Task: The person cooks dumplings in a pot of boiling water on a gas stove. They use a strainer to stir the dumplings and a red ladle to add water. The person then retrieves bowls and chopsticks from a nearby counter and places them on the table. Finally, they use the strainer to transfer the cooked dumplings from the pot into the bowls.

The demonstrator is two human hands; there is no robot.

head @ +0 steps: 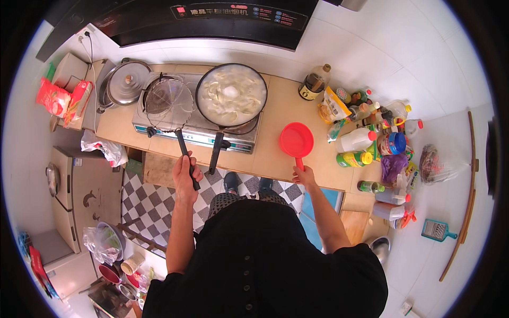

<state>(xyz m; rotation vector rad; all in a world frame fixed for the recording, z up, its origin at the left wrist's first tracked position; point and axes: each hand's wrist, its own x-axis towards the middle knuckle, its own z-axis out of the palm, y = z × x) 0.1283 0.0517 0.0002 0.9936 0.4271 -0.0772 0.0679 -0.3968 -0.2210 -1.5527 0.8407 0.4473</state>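
My left hand is closed around the black handle of a wire mesh skimmer, whose basket is over the left burner of the gas stove. In my right hand is the handle of a red plastic ladle, its bowl over the counter right of the stove. Between them, a black-handled frying pan on the right burner is full of dumplings in whitish, foamy liquid. Its handle points towards me.
A lidded steel pot stands left of the stove. Many bottles, a dark sauce bottle and bags crowd the counter's right side. A black range hood overhangs the back. A wooden board lies at the right.
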